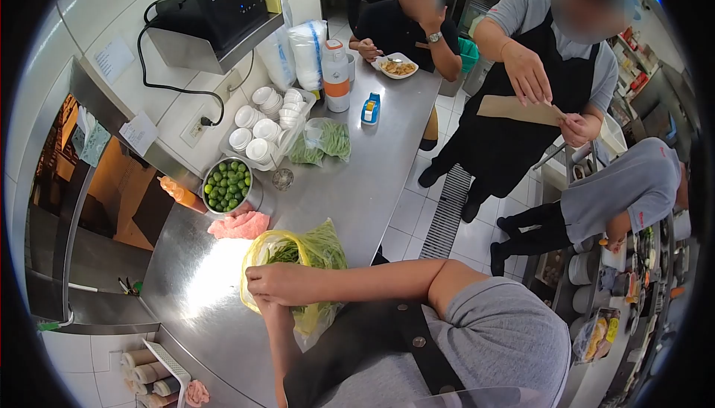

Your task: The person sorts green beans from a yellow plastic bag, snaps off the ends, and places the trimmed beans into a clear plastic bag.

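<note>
A clear plastic bag [328, 248] with a yellow rim lies on the steel counter, full of long, thin green vegetables. Its mouth faces left, towards my hands. My right hand [275, 283] reaches across the bag, fingers curled closed at the rim. My left hand [269, 307] comes up from below and meets the right one; its fingers are mostly hidden beneath. A crumpled pink cloth [238, 225] lies just beyond the bag, beside a metal pot [254, 196] of small green limes [227, 185].
Along the wall stand an orange squeeze bottle [182, 193], a bin of white cups [261, 129], bagged greens [322, 140], a tumbler [336, 80] and a tape dispenser [370, 109]. A person sits eating at the far end. Another on the right holds a brown paper strip [518, 109].
</note>
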Demonstrator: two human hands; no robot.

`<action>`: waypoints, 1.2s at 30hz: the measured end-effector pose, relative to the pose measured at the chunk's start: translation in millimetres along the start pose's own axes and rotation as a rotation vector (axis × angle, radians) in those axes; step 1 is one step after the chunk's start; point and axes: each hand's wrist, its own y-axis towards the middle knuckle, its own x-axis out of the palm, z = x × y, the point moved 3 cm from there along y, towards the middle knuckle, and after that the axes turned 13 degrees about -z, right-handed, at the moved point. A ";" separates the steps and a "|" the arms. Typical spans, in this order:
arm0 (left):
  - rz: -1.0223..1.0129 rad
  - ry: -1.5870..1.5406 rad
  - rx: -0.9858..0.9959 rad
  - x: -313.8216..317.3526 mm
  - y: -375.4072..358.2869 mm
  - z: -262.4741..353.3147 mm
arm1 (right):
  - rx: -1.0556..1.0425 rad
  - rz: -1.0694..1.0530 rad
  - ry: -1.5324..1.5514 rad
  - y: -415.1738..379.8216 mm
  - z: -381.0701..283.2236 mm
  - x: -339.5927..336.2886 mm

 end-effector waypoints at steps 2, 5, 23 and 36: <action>0.190 -0.217 -0.268 4.6 -3.0 7.7 | 0.046 -0.092 0.038 -0.6 -0.8 4.9; 0.149 -0.211 -0.313 5.6 -2.1 4.6 | 0.080 -0.179 0.020 -0.6 2.6 5.6; 0.269 -0.343 -0.126 -19.4 -0.8 33.3 | 0.463 -0.661 -0.155 -48.6 50.9 61.5; 0.292 -0.345 -0.126 -18.5 -7.6 29.9 | 0.522 -0.492 -0.293 -34.2 54.9 53.5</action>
